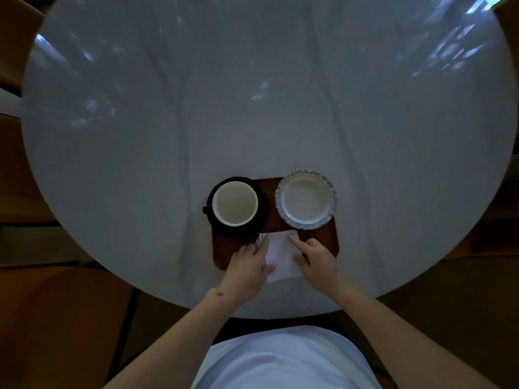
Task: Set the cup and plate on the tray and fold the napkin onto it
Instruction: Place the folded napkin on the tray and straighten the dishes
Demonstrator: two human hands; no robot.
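A brown wooden tray (pixel 331 244) lies near the table's front edge. On its left end stands a cup (pixel 234 204), white inside and black outside, on a black saucer (pixel 259 219). A white plate (pixel 305 199) with a scalloped blue rim sits on the tray's right end. A white napkin (pixel 279 255) lies flat on the tray's near part, its near edge hanging past the tray. My left hand (pixel 248 265) presses on the napkin's left edge. My right hand (pixel 316 256) rests on its right side, index finger stretched to the far corner.
The round grey-white marble table (pixel 252 94) stretches far beyond the tray. Wooden chair parts (pixel 16 43) show at the upper left and right corners. Brown floor surrounds the table. My white apron fills the bottom of the view.
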